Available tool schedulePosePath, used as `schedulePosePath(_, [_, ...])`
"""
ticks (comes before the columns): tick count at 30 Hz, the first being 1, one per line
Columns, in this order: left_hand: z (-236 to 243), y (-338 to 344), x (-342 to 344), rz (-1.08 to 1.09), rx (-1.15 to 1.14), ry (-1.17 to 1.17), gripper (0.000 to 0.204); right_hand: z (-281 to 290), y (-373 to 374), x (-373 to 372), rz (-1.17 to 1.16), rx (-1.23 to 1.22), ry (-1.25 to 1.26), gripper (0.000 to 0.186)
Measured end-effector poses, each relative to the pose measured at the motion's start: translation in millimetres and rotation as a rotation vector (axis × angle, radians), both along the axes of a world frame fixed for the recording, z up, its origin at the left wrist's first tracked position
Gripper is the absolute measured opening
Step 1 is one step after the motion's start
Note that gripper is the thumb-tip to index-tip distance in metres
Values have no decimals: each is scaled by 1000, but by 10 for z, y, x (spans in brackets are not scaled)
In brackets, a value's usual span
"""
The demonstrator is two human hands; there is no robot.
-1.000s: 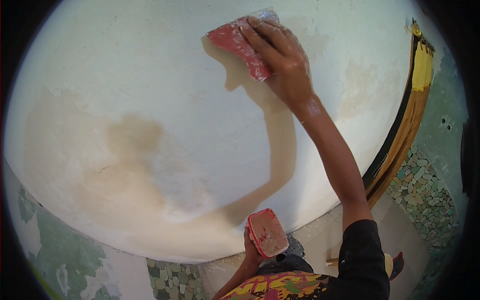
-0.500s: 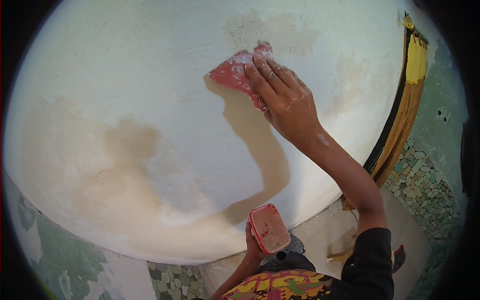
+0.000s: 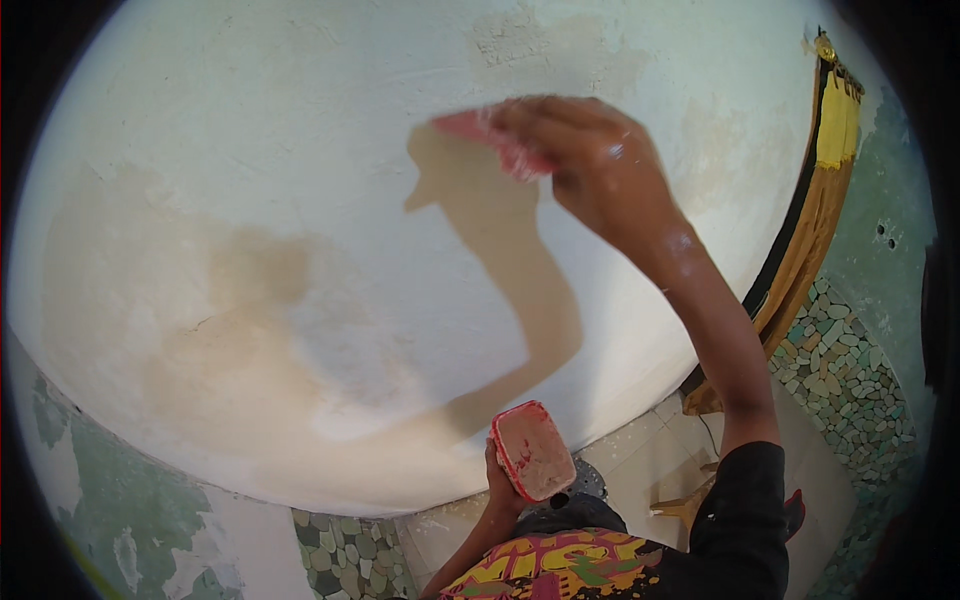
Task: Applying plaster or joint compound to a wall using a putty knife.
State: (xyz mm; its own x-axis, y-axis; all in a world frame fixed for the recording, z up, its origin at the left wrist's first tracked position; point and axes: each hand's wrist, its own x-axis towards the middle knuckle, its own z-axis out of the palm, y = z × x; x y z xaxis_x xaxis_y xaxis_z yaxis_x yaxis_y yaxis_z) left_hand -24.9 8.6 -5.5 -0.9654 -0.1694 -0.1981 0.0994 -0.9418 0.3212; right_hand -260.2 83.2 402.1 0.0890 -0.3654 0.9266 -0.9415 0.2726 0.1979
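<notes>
A pale, curved wall (image 3: pixel 370 270) fills most of the view, tan patches showing from eight to nine o'clock and a rougher patch at twelve. Green paint (image 3: pixel 140 515) peels at eight. Light floor tiles (image 3: pixel 630 465) lie between four and five o'clock, specked with white near the wall's foot. Pebble paving (image 3: pixel 845 375) appears just past three, with a smaller patch at seven. A yellow and brown drape (image 3: pixel 815 215) runs down the right side, from two o'clock to past three. The person's dark, brightly patterned shirt (image 3: pixel 570 565) is near half past five. The right arm's shadow (image 3: pixel 545 300) bends down the wall.

The right hand (image 3: pixel 600 160), at one o'clock, has its grip closed on a red scraper, fingers over the top; it is smeared with white. A tub (image 3: pixel 507 465) of pinkish paste, red-rimmed, sits between five and six o'clock, tilted. The scraper (image 3: pixel 488 135) is at twelve, slightly blurred; whether it touches the wall cannot be told. The left hand (image 3: pixel 502 488), at six, grips the tub's left side.
</notes>
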Motion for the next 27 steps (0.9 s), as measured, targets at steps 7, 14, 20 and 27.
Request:
schedulePosePath(7, [9,66,-34,21,8,28,79,326,46,-226,-195,-177,133,54])
schedulePosePath(14, [20,16,-30,5,-17,-4,80,476,154,-130,-114,-160,-53,52])
schedulePosePath(20, [86,-11,-36,-57,55,90,80,56,-63,125,-103,-26,62,50])
schedulePosePath(27, [13,-15,-49,-88,76,101,81,531,14,43,-93,-81,-5,48])
